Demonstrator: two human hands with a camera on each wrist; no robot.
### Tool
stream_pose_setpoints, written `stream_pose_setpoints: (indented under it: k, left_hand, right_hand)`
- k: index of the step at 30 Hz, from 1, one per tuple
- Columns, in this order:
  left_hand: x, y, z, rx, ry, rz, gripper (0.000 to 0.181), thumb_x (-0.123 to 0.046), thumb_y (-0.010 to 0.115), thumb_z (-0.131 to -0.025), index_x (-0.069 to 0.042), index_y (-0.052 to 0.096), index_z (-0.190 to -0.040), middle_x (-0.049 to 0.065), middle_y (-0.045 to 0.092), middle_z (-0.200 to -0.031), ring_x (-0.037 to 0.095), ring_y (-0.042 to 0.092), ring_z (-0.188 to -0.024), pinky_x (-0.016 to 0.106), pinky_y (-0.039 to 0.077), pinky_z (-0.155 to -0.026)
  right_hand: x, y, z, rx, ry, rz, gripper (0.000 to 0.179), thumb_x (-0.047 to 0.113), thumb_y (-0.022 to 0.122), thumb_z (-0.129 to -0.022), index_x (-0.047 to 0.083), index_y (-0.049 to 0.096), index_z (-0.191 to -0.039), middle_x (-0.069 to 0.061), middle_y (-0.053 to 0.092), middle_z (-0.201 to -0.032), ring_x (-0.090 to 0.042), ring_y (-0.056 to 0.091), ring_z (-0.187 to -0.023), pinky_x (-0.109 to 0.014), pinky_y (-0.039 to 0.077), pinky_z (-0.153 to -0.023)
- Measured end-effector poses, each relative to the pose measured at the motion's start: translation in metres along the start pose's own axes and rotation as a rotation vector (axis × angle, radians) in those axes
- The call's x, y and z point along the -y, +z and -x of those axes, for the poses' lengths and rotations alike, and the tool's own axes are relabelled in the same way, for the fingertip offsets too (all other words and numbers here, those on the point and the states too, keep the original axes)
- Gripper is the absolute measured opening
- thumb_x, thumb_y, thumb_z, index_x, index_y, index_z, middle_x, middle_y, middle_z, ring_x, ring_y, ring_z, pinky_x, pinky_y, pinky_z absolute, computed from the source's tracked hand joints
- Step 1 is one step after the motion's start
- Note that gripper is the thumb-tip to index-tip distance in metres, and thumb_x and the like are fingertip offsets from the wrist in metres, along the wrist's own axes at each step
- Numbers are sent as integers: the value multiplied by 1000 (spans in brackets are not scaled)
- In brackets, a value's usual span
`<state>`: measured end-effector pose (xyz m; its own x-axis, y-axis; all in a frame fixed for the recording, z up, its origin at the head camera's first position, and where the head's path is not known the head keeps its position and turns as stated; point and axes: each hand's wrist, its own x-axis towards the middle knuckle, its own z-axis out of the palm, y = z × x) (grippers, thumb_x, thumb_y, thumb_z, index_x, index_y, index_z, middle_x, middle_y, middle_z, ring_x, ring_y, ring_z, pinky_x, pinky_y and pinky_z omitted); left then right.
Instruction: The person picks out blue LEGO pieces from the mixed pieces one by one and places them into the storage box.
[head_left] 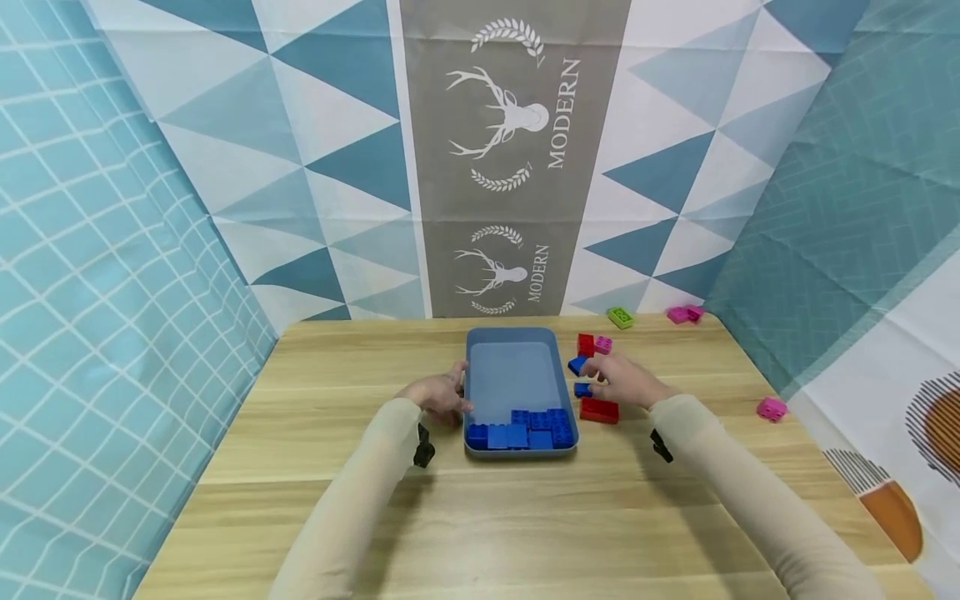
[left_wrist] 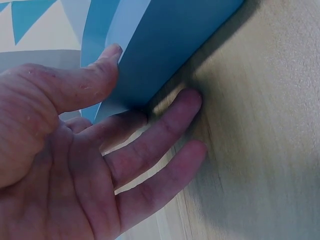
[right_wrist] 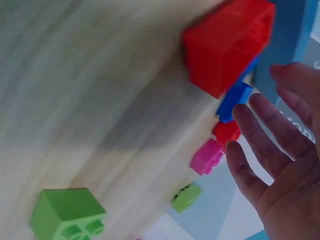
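A grey-blue tray (head_left: 510,335) stands on the table with several blue building bricks (head_left: 528,433) at its near end. My left hand (head_left: 438,396) is beside the tray's left wall; its thumb (left_wrist: 95,82) touches the rim, the other fingers loosely spread outside. Right of the tray, my right hand (head_left: 626,381) hovers with parted fingers (right_wrist: 260,135) over two blue bricks, one blue brick (head_left: 577,365) farther back and another blue brick (head_left: 582,389) nearer. Nothing shows in its grasp. A long red brick (head_left: 599,410) lies just nearer to me.
Behind the right hand are a red brick (head_left: 586,343) and a pink brick (head_left: 603,344). A lime brick (head_left: 620,317) and pink bricks (head_left: 684,313) lie at the back edge, one pink brick (head_left: 772,408) at the right edge. Another green brick (right_wrist: 67,215) shows in the right wrist view.
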<state>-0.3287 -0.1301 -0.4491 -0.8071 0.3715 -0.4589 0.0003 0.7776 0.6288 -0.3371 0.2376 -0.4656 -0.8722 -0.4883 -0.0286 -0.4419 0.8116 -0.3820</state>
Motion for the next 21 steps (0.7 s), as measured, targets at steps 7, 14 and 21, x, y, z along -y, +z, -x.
stream_pose_setpoints:
  k: [7, 14, 21]
  left_hand:
    - [0, -2, 3, -6, 0, -4, 89, -18, 66, -101, -19, 3, -164, 27, 39, -158, 27, 73, -91, 43, 60, -82]
    - [1, 0, 0, -2, -19, 0, 89, -19, 66, -101, -20, 2, -164, 24, 41, -157, 23, 72, -87, 40, 61, -79]
    - [2, -1, 1, 3, -13, 8, 89, -19, 65, -101, -21, 2, -164, 23, 39, -159, 24, 71, -89, 42, 60, -82]
  right_hand:
    - [0, 8, -11, 39, -47, 68, 22, 4, 74, -92, 8, 75, -114, -10, 74, -111, -26, 67, -99, -48, 59, -94]
    - [0, 13, -17, 55, -57, 82, 20, 4, 76, -91, 9, 77, -110, -11, 75, -110, -28, 68, -101, -50, 57, -98]
    - [-1, 16, -19, 42, -52, 27, 19, 4, 77, -89, 4, 75, -108, -12, 75, -106, -25, 69, -96, -49, 58, -95]
